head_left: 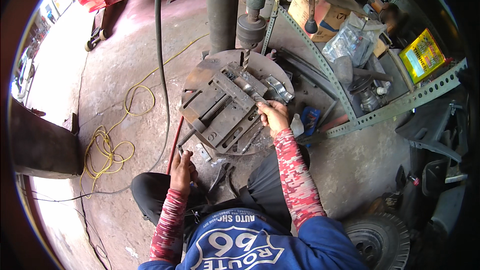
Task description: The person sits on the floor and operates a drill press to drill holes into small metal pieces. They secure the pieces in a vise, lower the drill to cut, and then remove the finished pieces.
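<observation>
A drill press vise (222, 105) lies on a round metal table (192, 87), its screw pointing toward me. My left hand (183, 171) is closed around the crank handle (180, 149) at the screw's near end. On the vise's right side, my right hand (274, 118) pinches the end of a short metal piece (253, 93) lying at the jaws; its exact kind is unclear. Just beyond hangs the drill chuck (251, 31), with a twist drill bit (246, 60) pointing down at the vise. A shiny curved metal part (280, 89) sits to the right of the jaws.
The press column (222, 15) rises behind the table. A perforated steel frame (320, 65) stands at right, near a cardboard box (322, 10) and a yellow can (422, 56). Pliers (218, 177) lie on the floor before me. A yellow cord (107, 147) coils at left; a tire (380, 240) is lower right.
</observation>
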